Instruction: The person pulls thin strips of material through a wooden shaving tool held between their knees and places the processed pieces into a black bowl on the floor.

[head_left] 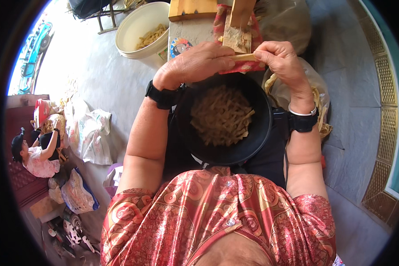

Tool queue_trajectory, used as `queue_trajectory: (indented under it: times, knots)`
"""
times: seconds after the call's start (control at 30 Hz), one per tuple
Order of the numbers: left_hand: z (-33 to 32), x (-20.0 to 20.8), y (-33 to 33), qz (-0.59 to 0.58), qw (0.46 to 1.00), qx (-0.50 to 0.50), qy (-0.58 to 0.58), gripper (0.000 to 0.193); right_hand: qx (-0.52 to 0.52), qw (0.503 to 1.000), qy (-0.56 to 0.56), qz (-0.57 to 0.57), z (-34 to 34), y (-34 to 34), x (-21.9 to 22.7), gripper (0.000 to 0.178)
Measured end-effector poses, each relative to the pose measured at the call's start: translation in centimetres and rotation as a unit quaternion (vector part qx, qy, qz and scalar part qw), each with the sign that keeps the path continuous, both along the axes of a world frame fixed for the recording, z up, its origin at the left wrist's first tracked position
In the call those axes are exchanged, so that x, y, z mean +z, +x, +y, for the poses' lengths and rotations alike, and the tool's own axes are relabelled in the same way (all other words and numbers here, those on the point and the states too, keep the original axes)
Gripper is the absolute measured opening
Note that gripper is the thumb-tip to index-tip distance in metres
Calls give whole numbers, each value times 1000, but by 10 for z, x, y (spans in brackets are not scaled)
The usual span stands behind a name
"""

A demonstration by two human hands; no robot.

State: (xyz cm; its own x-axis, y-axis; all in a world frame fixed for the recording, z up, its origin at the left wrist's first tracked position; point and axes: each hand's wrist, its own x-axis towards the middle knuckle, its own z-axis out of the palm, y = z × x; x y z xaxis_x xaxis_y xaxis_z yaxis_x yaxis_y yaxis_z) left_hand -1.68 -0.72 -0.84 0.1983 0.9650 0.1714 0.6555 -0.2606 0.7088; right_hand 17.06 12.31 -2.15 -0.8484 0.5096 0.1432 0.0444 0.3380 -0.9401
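Observation:
A pale yellow strip (244, 57) is stretched between my hands, across the near end of a small wooden block (237, 39). My left hand (195, 62) is closed over its left end, the back of the hand hiding most of the fingers. At the other end, my right hand (281, 62) pinches the strip between thumb and bent fingers. Just below both hands, a round black basin (265, 128) rests on my lap with many short cut pieces (221, 115) of a similar pale stuff in it. Red patterned cloth (241, 67) lies under the block.
A white bucket (131, 33) with more pieces stands beyond my left hand. A clear plastic bag (317, 82) with long yellowish strips sits beside my right wrist. An upright wooden piece (242, 13) rises behind the block. Another person (40, 153) sits at the far left near white bags (93, 133).

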Motion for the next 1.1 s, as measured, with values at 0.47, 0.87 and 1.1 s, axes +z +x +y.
queue_trajectory:
  times: [0.47, 0.87, 1.1]
  knots:
    - [52, -36, 4, 110, 953, 272, 73, 21, -249, 904, 320, -133, 33, -46, -31, 20]
    - [18, -27, 50, -229, 946, 228, -15, 48, -74, 937, -327, 95, -30, -35, -13, 20]
    - [22, -9, 46, -729, 639, 229, 90, 30, 33, 917, -393, 60, -36, -31, -9, 25]
